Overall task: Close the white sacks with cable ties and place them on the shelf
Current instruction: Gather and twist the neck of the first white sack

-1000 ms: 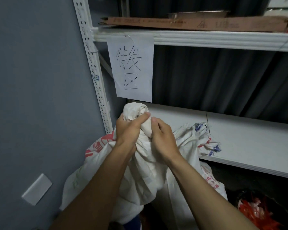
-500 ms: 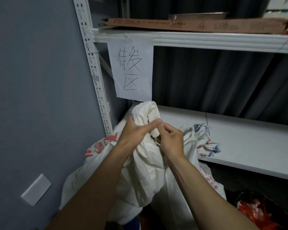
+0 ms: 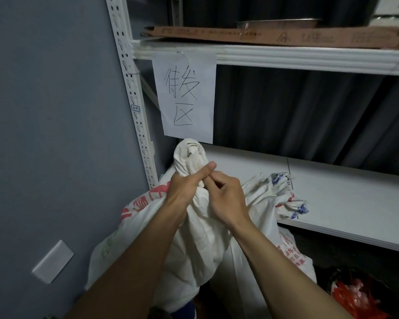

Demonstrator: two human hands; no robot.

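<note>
A white sack (image 3: 200, 240) with red print stands in front of the white shelf (image 3: 346, 203), its mouth gathered into a bunched neck that sticks up. My left hand (image 3: 184, 187) grips that neck, thumb laid across it. Against the neck from the right, my right hand (image 3: 228, 199) has its fingers curled in, pinching at the same spot. No cable tie shows; the hands hide that place. A second white sack (image 3: 279, 194) with blue and red print lies to the right, its tied mouth resting on the shelf board.
A handwritten paper sign (image 3: 187, 95) hangs from the upper shelf (image 3: 309, 58), which carries a flat cardboard box (image 3: 274, 35). The perforated upright post (image 3: 134, 100) and grey wall stand at the left. A red and black bag (image 3: 355, 295) sits low on the right.
The bunched neck has risen a little toward the sign. My right hand shifted from gripping the cloth lower down to pinching at the neck beside my left thumb.
</note>
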